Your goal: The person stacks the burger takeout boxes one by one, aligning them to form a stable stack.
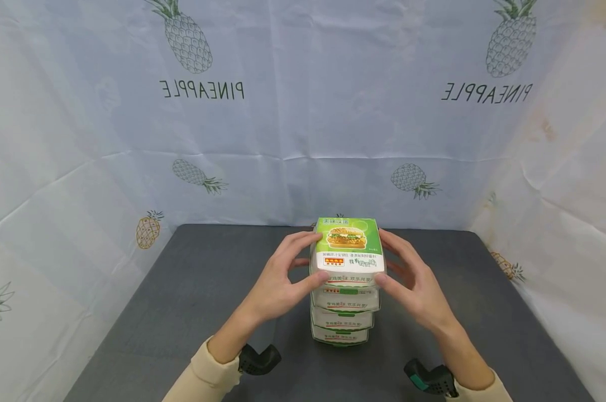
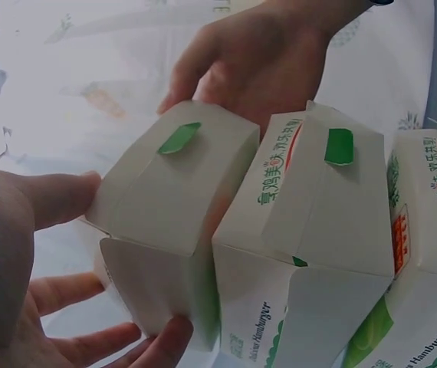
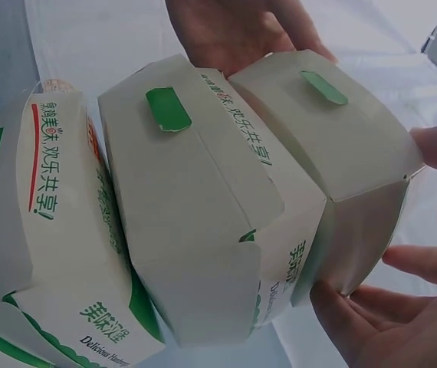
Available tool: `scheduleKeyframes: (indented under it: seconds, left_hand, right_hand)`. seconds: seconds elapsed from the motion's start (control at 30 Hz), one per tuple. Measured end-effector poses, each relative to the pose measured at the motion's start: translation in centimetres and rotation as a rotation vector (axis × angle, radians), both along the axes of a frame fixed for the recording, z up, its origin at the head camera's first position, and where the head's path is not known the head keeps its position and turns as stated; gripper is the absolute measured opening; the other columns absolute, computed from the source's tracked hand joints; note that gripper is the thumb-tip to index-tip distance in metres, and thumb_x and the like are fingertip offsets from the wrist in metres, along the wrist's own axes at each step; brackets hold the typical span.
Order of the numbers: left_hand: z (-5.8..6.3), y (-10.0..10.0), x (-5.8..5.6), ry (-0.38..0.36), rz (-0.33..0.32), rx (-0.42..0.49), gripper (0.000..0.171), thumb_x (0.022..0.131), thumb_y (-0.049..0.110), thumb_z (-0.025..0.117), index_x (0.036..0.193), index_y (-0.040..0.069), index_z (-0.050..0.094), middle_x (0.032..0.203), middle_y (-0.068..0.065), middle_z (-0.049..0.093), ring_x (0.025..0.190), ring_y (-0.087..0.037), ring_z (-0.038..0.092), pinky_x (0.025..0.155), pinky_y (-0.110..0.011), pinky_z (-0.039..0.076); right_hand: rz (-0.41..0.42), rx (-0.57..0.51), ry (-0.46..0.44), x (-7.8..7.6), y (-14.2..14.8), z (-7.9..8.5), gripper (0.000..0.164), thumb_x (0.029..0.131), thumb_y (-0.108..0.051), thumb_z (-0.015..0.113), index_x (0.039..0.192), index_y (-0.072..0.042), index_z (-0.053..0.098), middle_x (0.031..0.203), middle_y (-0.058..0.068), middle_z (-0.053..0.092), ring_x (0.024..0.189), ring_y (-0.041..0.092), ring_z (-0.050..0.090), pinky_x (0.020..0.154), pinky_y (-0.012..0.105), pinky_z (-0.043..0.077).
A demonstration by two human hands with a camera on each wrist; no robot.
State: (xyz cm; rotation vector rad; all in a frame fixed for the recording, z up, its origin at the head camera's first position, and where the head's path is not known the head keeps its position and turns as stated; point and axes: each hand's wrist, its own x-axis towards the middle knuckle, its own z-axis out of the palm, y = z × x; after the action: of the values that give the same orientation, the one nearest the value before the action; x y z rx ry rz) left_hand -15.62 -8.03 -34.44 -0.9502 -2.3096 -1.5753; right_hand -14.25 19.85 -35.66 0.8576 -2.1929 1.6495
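Observation:
Several green-and-white cardboard hamburger boxes stand in one stack. The top hamburger box (image 1: 352, 245) shows a burger picture on its lid. My left hand (image 1: 277, 282) holds that box at its left side, thumb at the front corner and fingers along the side. From the opposite side my right hand (image 1: 417, 285) grips it the same way. Both wrist views show the top box (image 2: 180, 180) between the two hands, slightly tilted against the second box (image 3: 195, 176). Beneath lie the lower boxes (image 1: 344, 320), touched by neither hand. What the boxes contain is hidden.
The stack stands on a dark grey table (image 1: 192, 290). A pale cloth backdrop (image 1: 313, 123) with pineapple prints rises behind the table and along both sides. Dark devices are strapped to the left wrist (image 1: 259, 360) and right wrist (image 1: 430, 379).

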Motion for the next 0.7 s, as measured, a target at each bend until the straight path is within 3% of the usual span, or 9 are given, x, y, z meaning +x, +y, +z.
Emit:
scheduleKeyframes:
  seconds: [0.33, 0.47, 0.7]
  left_hand:
    - [-0.3, 0.0, 0.1, 0.043, -0.004, 0.009, 0.063, 0.093, 0.019, 0.075, 0.150, 0.017, 0.049, 0.152, -0.002, 0.040, 0.139, -0.024, 0.042, 0.100, -0.041, 0.051]
    - [-0.4, -0.2, 0.1, 0.057, -0.003, 0.016, 0.062, 0.094, 0.019, 0.074, 0.150, 0.016, 0.049, 0.152, -0.002, 0.041, 0.139, -0.024, 0.041, 0.103, -0.042, 0.049]
    - [-1.3, -1.4, 0.0, 0.054, 0.029, 0.002, 0.056, 0.100, 0.022, 0.067, 0.151, 0.017, 0.047, 0.153, 0.001, 0.042, 0.139, -0.021, 0.042, 0.108, -0.046, 0.044]
  right_hand:
    - [0.005, -0.040, 0.039, 0.5, -0.2, 0.1, 0.075, 0.090, 0.012, 0.062, 0.157, -0.008, 0.037, 0.157, 0.013, 0.036, 0.142, 0.020, 0.039, 0.105, 0.020, 0.040]
    - [0.003, -0.062, 0.040, 0.6, 0.0, 0.0, 0.073, 0.090, 0.012, 0.059, 0.157, -0.006, 0.037, 0.155, 0.020, 0.035, 0.142, 0.024, 0.039, 0.107, 0.021, 0.040]
    - [-0.006, -0.107, 0.048, 0.6, 0.9, -0.4, 0.065, 0.093, 0.014, 0.053, 0.155, 0.001, 0.037, 0.154, 0.012, 0.041, 0.141, 0.021, 0.043, 0.108, 0.022, 0.040]
